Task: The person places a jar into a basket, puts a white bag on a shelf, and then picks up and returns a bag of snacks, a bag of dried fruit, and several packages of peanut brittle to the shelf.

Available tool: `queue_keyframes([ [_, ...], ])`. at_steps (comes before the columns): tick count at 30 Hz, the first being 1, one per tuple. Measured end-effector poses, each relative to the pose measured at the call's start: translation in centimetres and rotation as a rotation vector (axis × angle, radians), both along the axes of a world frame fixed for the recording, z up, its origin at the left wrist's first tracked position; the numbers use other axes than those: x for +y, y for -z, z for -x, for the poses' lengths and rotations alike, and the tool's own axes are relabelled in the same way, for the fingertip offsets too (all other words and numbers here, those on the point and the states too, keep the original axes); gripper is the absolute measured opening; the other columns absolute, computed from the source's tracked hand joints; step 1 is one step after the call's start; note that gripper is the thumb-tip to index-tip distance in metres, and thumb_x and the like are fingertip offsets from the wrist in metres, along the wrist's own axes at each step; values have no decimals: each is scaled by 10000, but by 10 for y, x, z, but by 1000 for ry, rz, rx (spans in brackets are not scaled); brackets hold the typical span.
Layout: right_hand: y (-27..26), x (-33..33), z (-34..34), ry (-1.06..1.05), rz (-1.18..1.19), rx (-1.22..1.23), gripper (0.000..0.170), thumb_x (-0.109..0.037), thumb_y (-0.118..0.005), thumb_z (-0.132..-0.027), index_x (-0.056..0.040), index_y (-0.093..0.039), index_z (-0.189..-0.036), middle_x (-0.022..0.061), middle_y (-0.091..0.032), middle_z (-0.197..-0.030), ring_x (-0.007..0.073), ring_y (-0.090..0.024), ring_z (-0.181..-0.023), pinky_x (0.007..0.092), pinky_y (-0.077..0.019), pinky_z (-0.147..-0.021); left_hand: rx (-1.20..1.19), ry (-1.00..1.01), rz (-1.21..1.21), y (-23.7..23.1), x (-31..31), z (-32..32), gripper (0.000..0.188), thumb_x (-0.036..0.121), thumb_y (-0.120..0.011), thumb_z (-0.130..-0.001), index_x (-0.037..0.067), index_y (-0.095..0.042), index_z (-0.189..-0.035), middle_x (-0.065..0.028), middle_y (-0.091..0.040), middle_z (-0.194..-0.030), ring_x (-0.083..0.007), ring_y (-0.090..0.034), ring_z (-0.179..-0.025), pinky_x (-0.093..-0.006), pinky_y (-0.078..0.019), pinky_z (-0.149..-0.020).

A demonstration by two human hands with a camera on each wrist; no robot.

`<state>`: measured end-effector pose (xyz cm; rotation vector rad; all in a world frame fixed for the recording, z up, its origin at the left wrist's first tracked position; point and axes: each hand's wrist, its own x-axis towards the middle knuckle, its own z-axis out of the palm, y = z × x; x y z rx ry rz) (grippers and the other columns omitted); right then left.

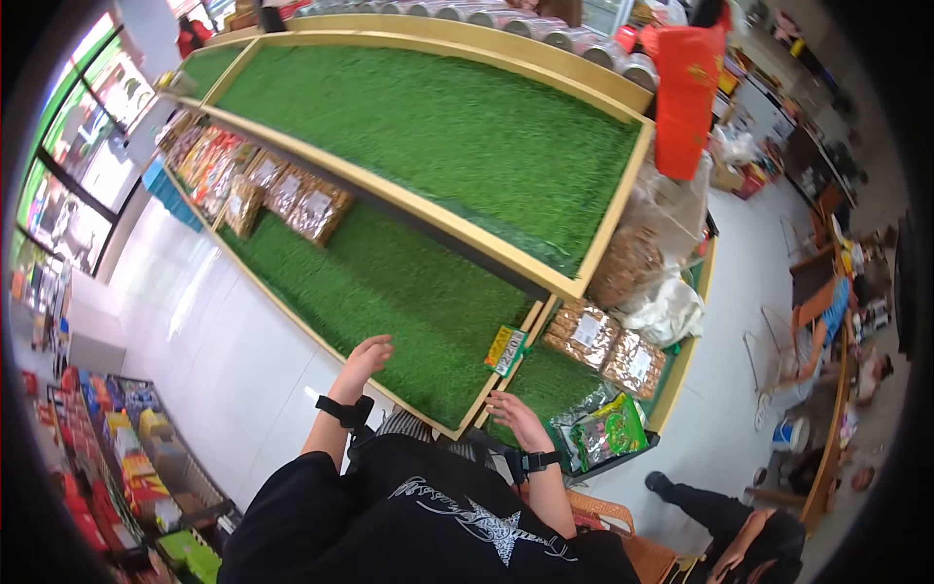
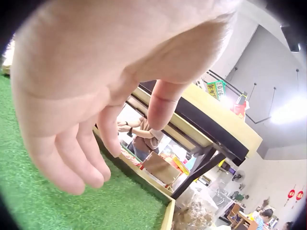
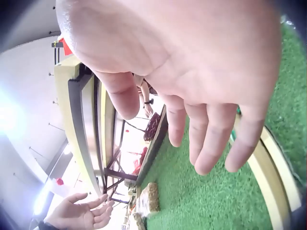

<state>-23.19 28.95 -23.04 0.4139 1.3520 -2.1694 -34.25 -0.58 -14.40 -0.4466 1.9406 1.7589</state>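
In the head view my left hand (image 1: 366, 362) hovers over the front edge of the lower shelf (image 1: 292, 263), which is lined with green turf. Its fingers are relaxed and hold nothing; the left wrist view shows them hanging loosely above the turf. My right hand (image 1: 518, 419) is beside the wooden divider (image 1: 477, 414) at the shelf's right end, its fingers extended and holding nothing. Just above it, a green-framed price sign (image 1: 506, 350) reading 220 stands on the divider. Packs of brown food (image 1: 584, 331) and a green bag (image 1: 611, 428) lie in the compartment to the right.
An upper turf-lined tier (image 1: 428, 127) with a wooden rim overhangs the lower shelf. Clear packs (image 1: 306, 200) lie toward the lower shelf's left end. A large plastic sack (image 1: 632, 253) leans at the right end. A person in dark clothes (image 1: 749, 535) is at lower right.
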Motion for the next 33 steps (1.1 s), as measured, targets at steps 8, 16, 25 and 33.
queue_keyframes([
  [8,-8,-45,-9,-25,-64,-118,345,-225,-368,-888,-45,-417,-1179,83,-512,-1132,171,-508,-997,299,-389,-815,-54,-136,-111,5,-68,-36,401,264,-485,-795,55,-483,-1137,-32,-545,-988,-109,-485,-887,-260,-374,-774],
  [16,-40,-160,9,124,-227,-26,357,-229,-419,-856,-26,-434,-1149,109,-543,-1083,165,-532,-941,270,-407,-748,113,-145,-80,-16,-193,-38,410,263,-452,-817,38,-456,-1159,-91,-539,-1058,-168,-489,-996,-300,-357,-862],
  [25,-63,-322,65,-45,-116,15,297,-203,-415,-859,-27,-468,-1092,96,-581,-992,145,-559,-860,252,-418,-700,122,-534,-19,-23,-376,-109,374,264,-456,-787,63,-501,-1099,-55,-564,-990,-150,-494,-934,-302,-354,-828],
  [33,-77,-410,118,-224,-96,104,262,-149,-407,-850,-23,-490,-1064,91,-592,-967,130,-563,-819,247,-425,-712,97,-787,-49,-5,-424,-170,385,259,-443,-810,40,-472,-1125,-84,-561,-1019,-172,-503,-950,-301,-377,-818],
])
